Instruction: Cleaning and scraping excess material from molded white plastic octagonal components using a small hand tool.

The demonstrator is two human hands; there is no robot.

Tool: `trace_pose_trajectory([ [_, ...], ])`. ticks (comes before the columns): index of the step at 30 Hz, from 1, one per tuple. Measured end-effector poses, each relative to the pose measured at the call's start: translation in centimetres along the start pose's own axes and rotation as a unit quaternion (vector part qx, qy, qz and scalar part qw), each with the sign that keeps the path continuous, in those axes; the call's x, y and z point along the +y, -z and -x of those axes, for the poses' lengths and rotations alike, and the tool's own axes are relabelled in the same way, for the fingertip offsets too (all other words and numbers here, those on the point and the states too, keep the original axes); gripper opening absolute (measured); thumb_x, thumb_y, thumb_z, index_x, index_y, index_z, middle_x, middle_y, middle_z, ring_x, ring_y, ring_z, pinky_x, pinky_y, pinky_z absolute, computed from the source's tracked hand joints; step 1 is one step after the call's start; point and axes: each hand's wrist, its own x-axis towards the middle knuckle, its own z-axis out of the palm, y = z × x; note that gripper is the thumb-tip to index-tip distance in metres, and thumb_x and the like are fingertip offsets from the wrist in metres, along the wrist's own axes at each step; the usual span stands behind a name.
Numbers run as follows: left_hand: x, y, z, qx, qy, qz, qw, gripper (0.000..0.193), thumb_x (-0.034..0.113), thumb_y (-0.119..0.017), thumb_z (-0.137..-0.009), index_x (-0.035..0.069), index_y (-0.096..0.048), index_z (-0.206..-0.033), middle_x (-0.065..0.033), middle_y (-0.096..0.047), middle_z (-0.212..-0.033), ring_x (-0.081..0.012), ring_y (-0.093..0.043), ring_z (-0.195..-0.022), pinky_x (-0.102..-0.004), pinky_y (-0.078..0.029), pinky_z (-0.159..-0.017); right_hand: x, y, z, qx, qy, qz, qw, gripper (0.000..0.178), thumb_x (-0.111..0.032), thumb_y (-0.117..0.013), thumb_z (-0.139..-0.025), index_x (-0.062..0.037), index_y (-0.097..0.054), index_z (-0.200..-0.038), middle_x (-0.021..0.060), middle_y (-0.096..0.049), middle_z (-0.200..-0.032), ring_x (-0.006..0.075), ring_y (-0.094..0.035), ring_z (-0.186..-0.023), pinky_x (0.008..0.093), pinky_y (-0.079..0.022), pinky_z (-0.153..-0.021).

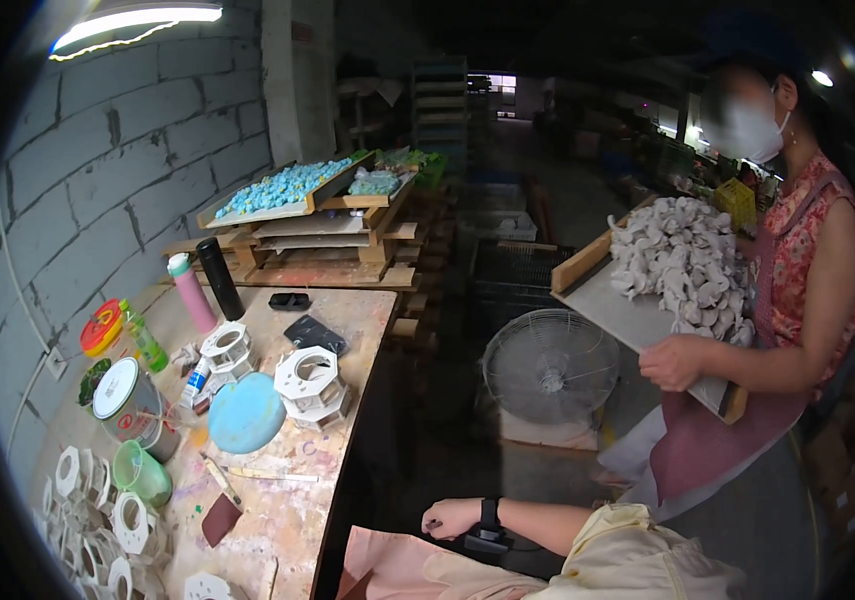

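My right hand (451,518) comes in at the lower middle, with a black band on the wrist and a cream sleeve on the arm. Its fingers are curled closed beside the table's right edge, over the pink apron (398,562). Something small and dark shows at the fingertips, too small to name. My left hand is out of view. On the worktable (283,510) nearest to me lie a brown sanding sheet (221,520), a thin craft knife-like tool (222,480) and a round blue pad (247,414). White openwork polygonal pieces (312,385) stand around them.
At right a masked person (813,270) carries a board (608,290) heaped with pale grey pieces (683,265). Behind stands a floor fan (551,365). Bottles (192,293), tubs (135,400) and a green cup (143,472) line the table's left. Stacked pallets (318,275) hold blue pieces (288,188).
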Motion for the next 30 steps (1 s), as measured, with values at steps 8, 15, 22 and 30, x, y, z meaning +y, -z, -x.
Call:
trace_pose_trajectory([
  [8,-0.2,-1.0,-0.4,-0.004,0.018,-0.004,1.000,0.037,0.009,-0.056,-0.088,-0.001,-0.051,-0.123,-0.0105,-0.059,-0.104,-0.0181,-0.057,-0.088,-0.0321,-0.047,-0.078,-3.4,0.8,1.7,-0.019,0.072,0.049,0.996,0.028,-0.018,-0.055,-0.084,0.0014,-0.060,-0.103,0.0126,-0.065,-0.085,0.0229,-0.064,-0.078,0.0338,-0.049,-0.069],
  [15,-2.4,-0.6,6.5,0.198,0.056,0.057,0.977,0.037,0.009,-0.056,-0.088,-0.001,-0.051,-0.122,-0.0104,-0.059,-0.104,-0.0180,-0.057,-0.088,-0.0319,-0.047,-0.078,-7.8,0.6,2.9,0.014,0.221,0.011,0.975,0.027,-0.016,-0.057,-0.088,-0.0026,-0.056,-0.111,0.0111,-0.066,-0.095,0.0202,-0.065,-0.084,0.0319,-0.051,-0.075],
  [22,-2.4,-4.2,14.5,0.432,0.065,0.135,0.889,0.036,0.010,-0.056,-0.088,-0.001,-0.051,-0.122,-0.0103,-0.059,-0.103,-0.0179,-0.057,-0.087,-0.0318,-0.047,-0.077,-14.1,-0.7,3.7,-0.023,0.197,-0.046,0.979,0.027,-0.013,-0.061,-0.085,-0.0045,-0.060,-0.111,0.0051,-0.067,-0.085,0.0108,-0.064,-0.077,0.0255,-0.052,-0.071],
  [30,-1.5,-4.7,15.1,0.474,-0.008,0.270,0.838,0.018,0.007,-0.057,-0.084,0.001,-0.059,-0.101,-0.0041,-0.059,-0.079,-0.0101,-0.055,-0.068,-0.0236,-0.045,-0.060,-15.2,-4.9,1.4,-0.114,0.190,-0.119,0.968,0.029,-0.005,-0.058,-0.087,-0.0022,-0.055,-0.116,0.0015,-0.064,-0.090,0.0055,-0.060,-0.081,0.0211,-0.048,-0.071],
])
